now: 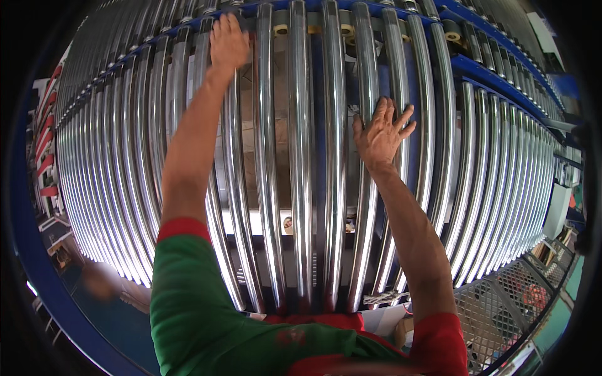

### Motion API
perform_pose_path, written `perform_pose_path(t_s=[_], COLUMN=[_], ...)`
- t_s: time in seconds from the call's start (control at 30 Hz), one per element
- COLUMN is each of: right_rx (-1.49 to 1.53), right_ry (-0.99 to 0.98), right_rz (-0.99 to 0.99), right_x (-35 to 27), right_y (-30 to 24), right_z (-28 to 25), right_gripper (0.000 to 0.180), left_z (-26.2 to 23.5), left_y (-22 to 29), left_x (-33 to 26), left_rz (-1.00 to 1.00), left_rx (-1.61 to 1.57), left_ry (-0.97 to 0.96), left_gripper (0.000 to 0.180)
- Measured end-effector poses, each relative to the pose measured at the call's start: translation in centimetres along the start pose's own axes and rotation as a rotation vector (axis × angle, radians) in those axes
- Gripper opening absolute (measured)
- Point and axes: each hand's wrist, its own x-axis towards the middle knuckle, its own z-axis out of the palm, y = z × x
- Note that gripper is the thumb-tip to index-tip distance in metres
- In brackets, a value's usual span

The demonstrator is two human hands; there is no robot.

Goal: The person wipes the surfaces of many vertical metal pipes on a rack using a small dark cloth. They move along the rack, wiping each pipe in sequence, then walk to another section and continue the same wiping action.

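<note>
Shiny metal rollers (pixel 300 144) of a roller conveyor run away from my body, side by side with gaps between them. My left hand (pixel 229 44) reaches to their far ends, near the blue cross rail (pixel 285 5). Its fingers are stretched forward over a roller, and the hand is slightly blurred. Nearer to me and to the right, my right hand (pixel 381 135) rests palm down across the rollers with its fingers spread. Neither hand shows anything held; both palms are hidden.
More rollers continue beyond the blue rail. Pale round wheels (pixel 451 30) sit under the far frame. A metal mesh panel (pixel 501 310) lies at the lower right. Red and white strips (pixel 47 138) stand at the far left, beside a curved blue frame (pixel 50 294).
</note>
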Motion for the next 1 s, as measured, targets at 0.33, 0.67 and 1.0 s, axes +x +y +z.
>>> perform_pose_path(t_s=[0.33, 0.67, 1.0], right_rx=[-0.048, -0.008, -0.041], right_ry=[-0.012, -0.009, -0.038], right_rz=[0.004, -0.021, -0.005], right_x=[0.0, 0.2, 0.1], right_y=[-0.1, 0.4, 0.1], right_z=[-0.1, 0.5, 0.3], right_gripper=[0.083, 0.085, 0.087], left_z=[-8.1, -36.4, -28.9], left_y=[3.2, 15.9, 12.8], left_x=[-14.9, -60.2, -50.7], left_rz=[-0.261, -0.773, -0.559], left_rx=[-0.306, -0.267, -0.195], left_ry=[-0.069, -0.482, -0.291], left_gripper=[0.076, 0.07, 0.072])
